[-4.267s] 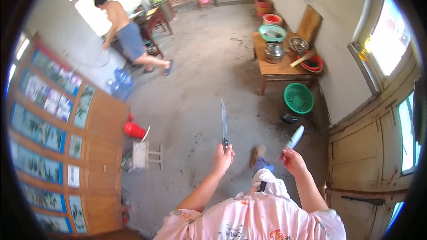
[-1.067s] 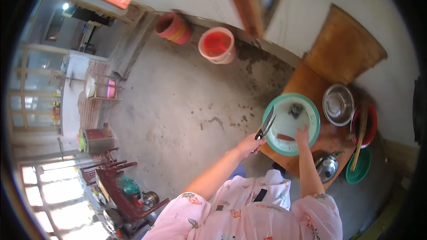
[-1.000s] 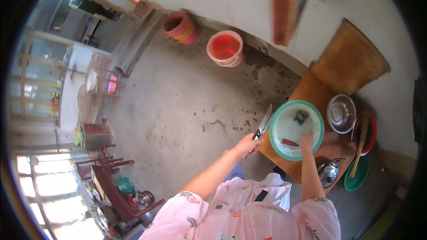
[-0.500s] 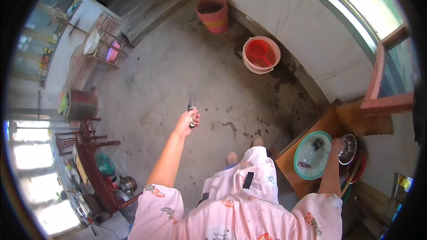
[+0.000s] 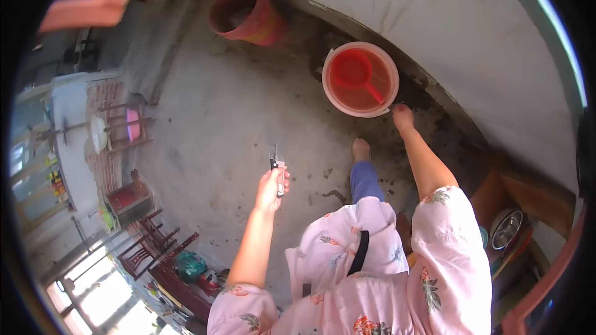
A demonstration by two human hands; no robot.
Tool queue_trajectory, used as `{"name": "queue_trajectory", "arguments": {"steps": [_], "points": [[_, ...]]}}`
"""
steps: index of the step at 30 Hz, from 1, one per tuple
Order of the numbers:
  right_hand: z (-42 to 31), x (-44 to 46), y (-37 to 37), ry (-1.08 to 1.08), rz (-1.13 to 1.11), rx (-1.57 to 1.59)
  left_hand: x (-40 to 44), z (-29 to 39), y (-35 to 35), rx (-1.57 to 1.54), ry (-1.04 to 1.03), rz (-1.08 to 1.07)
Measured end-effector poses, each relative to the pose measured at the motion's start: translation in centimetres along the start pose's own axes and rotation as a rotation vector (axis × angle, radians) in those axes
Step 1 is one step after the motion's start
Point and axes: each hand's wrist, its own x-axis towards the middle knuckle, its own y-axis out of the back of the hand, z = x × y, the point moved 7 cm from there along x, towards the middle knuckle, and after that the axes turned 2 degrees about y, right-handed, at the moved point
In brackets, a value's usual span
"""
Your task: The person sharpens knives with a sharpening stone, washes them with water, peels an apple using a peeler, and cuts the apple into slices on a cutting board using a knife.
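Observation:
My left hand [image 5: 269, 191] is closed around the handle of a small bladed tool [image 5: 280, 180], black and silver, held over the floor. Its thin metal end points away from me; its exact kind is too small to make out. My right hand [image 5: 403, 115] is beside the lower right rim of a pale pink bucket [image 5: 329, 96]. The fingers are foreshortened, so their grip does not show, nor whether they touch the rim. Reddish-looking liquid fills part of the bucket, and a red dipper [image 5: 352, 69] lies in it, handle toward the lower right.
A second, red bucket [image 5: 257, 22] stands farther back by the wall. Wet patches mark the concrete floor [image 5: 205, 124]. A metal bowl [image 5: 507, 228] sits at the right near a wooden cabinet [image 5: 534, 201]. Dark red wooden furniture [image 5: 177, 282] is at the lower left.
My right hand has left the green-rimmed basin and metal bowl and moved forward to the bucket. The view has turned and come nearer the bucket. The left hand still holds the bladed tool.

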Motion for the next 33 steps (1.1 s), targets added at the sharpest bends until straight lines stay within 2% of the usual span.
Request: {"name": "queue_trajectory", "arguments": {"steps": [1,4,7,10,13,16,19,22,26,27,29,31,33], "points": [[-1.1,2.7,-2.3,0.114,-0.026,-0.239,1.7,0.6,-1.4,0.007,0.017,0.003],[-0.4,6.7,-6.8,0.050,-0.007,-0.101,4.8,0.8,-4.1,0.031,0.063,-0.003],[1.8,11.3,-14.5,0.362,-0.403,-0.696,8.5,1.0,-6.2,0.039,0.131,-0.006],[0.7,11.7,-14.1,-0.091,-0.351,-0.342,12.0,0.4,-7.2,0.028,0.185,-0.028],[1.9,11.4,-16.4,-0.071,-0.504,-0.432,13.6,0.3,-7.8,0.026,0.215,-0.024],[-1.7,9.1,-13.7,0.122,-0.465,-0.522,14.1,-0.3,-7.3,0.019,0.214,-0.006],[-3.2,7.0,-9.4,0.086,-0.213,-0.303,14.3,-0.9,-6.8,0.003,0.238,0.025],[-1.0,6.9,-9.9,0.116,-0.157,-0.483,15.0,-0.7,-6.5,0.005,0.230,0.018],[-1.8,5.8,-10.9,0.208,-0.103,-0.640,13.4,-0.3,-5.5,-0.004,0.198,0.044],[-2.1,5.8,-11.3,0.220,-0.138,-0.615,12.9,-0.2,-5.2,-0.010,0.188,0.047],[-1.4,5.9,-12.0,-0.023,-0.260,-0.181,11.9,0.1,-4.3,-0.029,0.190,0.030],[-0.6,3.7,-14.0,-0.537,-0.491,0.596,10.7,0.3,-3.3,-0.078,0.140,-0.004],[-3.5,0.5,-11.1,-0.608,-0.408,0.757,9.3,-0.1,-3.0,-0.098,0.075,-0.069]]}}
